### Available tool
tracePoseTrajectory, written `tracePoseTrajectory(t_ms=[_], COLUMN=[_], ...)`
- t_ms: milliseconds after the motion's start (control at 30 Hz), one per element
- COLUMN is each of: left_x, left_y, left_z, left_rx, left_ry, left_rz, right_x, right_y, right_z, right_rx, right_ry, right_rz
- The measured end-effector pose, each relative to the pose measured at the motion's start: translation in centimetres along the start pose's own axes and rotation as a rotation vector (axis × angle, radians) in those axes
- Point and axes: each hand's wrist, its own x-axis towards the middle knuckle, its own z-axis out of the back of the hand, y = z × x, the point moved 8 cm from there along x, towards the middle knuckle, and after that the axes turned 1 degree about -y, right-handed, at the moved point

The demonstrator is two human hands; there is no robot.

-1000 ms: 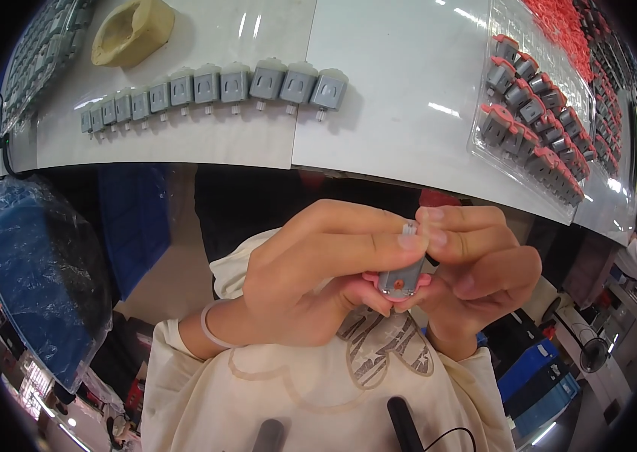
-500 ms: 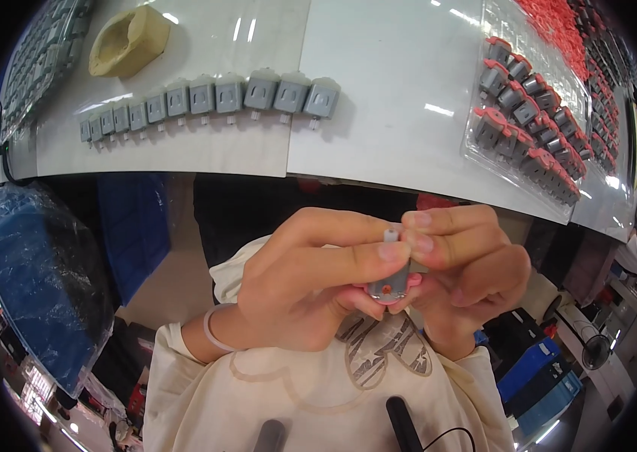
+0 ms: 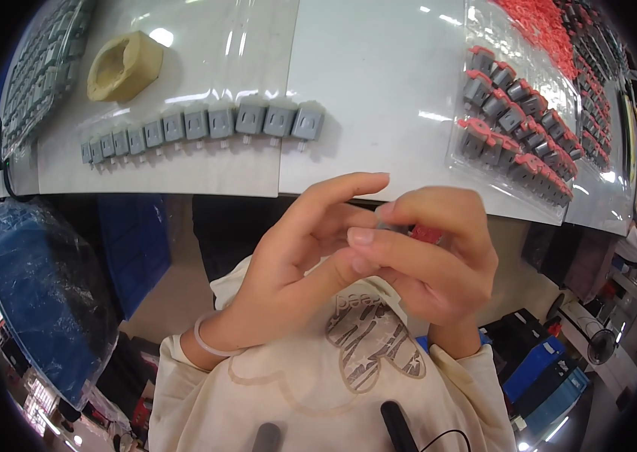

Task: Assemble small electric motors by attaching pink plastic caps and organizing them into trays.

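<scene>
In front of my chest, my right hand [image 3: 439, 256] pinches a small grey motor [image 3: 390, 219] between its curled fingers. Most of the motor is hidden by the fingers; only a grey bit shows. My left hand [image 3: 296, 248] is beside it with its index finger stretched out and its fingers apart. The left thumb tip meets the right fingertips. Beyond my hands, a row of small grey motors [image 3: 220, 122] with pale caps stands on the table [image 3: 363, 90]. At the right, several motors with pink caps [image 3: 514, 117] sit in a clear plastic tray [image 3: 455, 147].
A yellowish hollow block [image 3: 149, 68] lies at the far left of the table. Next to it is a bagged stack of grey motors [image 3: 47, 83]. A pile of pink parts [image 3: 544, 30] is at the far right. A blue plastic-wrapped item [image 3: 43, 286] stands left of me.
My left hand has loosened from the motor, its index finger lifting outward. My right hand has turned inward and curled around the motor, which is now mostly covered.
</scene>
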Motion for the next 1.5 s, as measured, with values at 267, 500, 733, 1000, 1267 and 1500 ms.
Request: tracePoseTrajectory(t_ms=[267,500,733,1000,1267,1500], left_x=[-0.8,-2.1,-2.7,-0.3,3.1,3.4], left_y=[-1.5,-3.6,-5.4,-8.5,-8.1,-8.0], left_z=[1.1,3.5,4.3,5.1,2.2,1.5], left_rx=[0.161,0.145,0.12,0.921,1.695,1.627], left_ry=[-0.099,-0.328,-0.343,-0.551,-0.375,-0.39], left_rz=[-0.064,-0.321,-0.532,-0.635,-0.499,-0.574], right_x=[4.2,9.4,10.3,9.8,11.4,12.9], right_y=[-3.4,-13.2,-15.9,-15.9,-15.2,-20.0], right_z=[7.2,11.9,8.8,8.4,13.2,16.7], right_rx=[0.24,0.075,0.072,-0.173,-0.297,-0.352], right_ry=[-0.023,-0.027,0.122,0.267,0.179,0.2], right_rz=[-0.093,-0.423,-0.501,-0.565,-0.483,-0.472])
